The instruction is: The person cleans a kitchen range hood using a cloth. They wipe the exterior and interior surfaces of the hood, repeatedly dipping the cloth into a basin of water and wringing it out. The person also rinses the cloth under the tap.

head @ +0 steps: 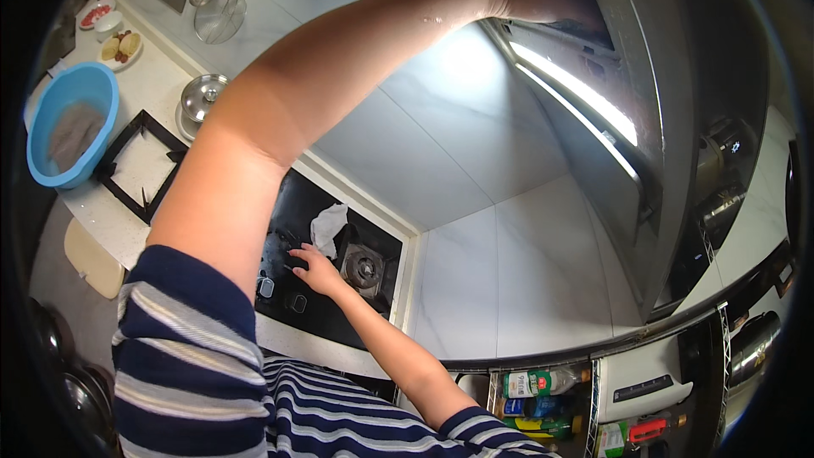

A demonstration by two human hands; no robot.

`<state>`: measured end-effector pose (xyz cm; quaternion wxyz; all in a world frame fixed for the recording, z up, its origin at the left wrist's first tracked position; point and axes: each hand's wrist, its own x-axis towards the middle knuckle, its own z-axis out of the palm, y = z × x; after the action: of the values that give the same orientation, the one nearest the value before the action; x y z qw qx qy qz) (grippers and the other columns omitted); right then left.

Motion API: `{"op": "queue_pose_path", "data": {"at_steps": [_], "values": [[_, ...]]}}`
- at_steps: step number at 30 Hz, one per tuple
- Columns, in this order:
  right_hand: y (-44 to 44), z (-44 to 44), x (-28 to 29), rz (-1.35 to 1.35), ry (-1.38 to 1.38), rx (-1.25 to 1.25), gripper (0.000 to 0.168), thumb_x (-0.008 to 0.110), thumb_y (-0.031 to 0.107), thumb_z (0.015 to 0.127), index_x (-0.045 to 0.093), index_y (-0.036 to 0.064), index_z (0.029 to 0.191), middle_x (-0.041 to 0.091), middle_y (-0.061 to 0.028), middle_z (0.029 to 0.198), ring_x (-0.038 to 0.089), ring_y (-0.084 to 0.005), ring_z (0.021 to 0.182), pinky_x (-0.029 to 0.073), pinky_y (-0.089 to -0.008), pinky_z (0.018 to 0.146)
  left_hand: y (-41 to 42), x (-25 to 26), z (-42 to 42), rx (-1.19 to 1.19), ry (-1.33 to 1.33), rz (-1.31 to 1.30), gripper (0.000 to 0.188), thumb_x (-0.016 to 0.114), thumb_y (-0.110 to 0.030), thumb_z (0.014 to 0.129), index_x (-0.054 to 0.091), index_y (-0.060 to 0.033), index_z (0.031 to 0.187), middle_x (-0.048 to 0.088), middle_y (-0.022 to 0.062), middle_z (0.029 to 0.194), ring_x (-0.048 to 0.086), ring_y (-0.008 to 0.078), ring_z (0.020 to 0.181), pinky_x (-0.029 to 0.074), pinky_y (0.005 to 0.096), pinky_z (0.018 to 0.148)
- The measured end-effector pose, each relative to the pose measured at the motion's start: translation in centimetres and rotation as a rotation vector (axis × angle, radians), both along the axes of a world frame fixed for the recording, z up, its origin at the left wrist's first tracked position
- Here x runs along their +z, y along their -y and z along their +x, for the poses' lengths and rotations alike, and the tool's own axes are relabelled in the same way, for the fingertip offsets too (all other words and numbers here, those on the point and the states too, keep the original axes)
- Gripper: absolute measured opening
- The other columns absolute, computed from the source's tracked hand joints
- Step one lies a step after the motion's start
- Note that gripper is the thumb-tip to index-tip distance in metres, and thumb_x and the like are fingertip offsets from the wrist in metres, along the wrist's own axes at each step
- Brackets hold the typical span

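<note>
My left arm reaches up into the range hood [642, 76]. My left hand [572, 3] is in dark shadow at the hood's underside, with its fingers too dim to make out. Below, my right hand [316, 270] hovers over or rests on the black gas cooktop [331, 324]; its fingers are spread and hold nothing. A crumpled white cloth [329, 229] lies just beyond those fingers. Beside it sits a gas burner [364, 267] without a pan support over it. Two control knobs, one pale [265, 287] and one dark [297, 303], are close to my right hand.
A black pan support [143, 165] lies on the counter, next to a blue basin [105, 98] of murky water. A lidded steel pot [205, 97] and plates of food [121, 49] stand along the wall. A skimmer [220, 14] hangs above. Bottles [540, 383] fill a rack at right.
</note>
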<state>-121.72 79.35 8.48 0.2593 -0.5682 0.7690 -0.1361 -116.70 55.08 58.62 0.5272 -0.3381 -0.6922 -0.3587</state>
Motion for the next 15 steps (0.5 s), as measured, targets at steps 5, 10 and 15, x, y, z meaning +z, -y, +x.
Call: {"op": "queue_pose_path", "data": {"at_steps": [5,10,15], "values": [[-0.1,0.2,0.0,-0.015,0.028,-0.017,0.046,0.069,0.016,0.083,0.058,0.01,0.128,0.041,-0.0274,0.143,0.039,-0.0376,0.135,0.035,-0.0393,0.109,0.5,-1.6,-3.5,0.092,0.058,0.197,0.041,0.061,-0.037,0.092,0.065,-0.0045,0.118,0.067,0.0126,0.115,0.062,0.0213,0.104,0.048,0.0335,0.092],[-1.6,-0.4,-0.4,-0.052,0.055,-0.036,0.046,0.069,0.016,0.083,0.059,0.01,0.128,0.04,-0.0275,0.144,0.038,-0.0378,0.136,0.035,-0.0399,0.11,6.4,-2.6,-10.4,0.284,-0.054,0.077,0.029,0.055,-0.024,0.091,0.066,-0.003,0.108,0.067,0.0172,0.103,0.062,0.0304,0.094,0.047,0.0389,0.088],[-4.5,-2.1,-1.3,-0.017,0.042,-0.068,0.047,0.068,0.017,0.083,0.058,0.01,0.128,0.041,-0.0273,0.143,0.039,-0.037,0.136,0.035,-0.0392,0.11,9.8,-1.6,-14.0,0.49,0.106,-0.093,0.032,0.055,-0.028,0.09,0.068,-0.0044,0.109,0.067,0.018,0.107,0.063,0.0331,0.099,0.048,0.0423,0.09]]}}
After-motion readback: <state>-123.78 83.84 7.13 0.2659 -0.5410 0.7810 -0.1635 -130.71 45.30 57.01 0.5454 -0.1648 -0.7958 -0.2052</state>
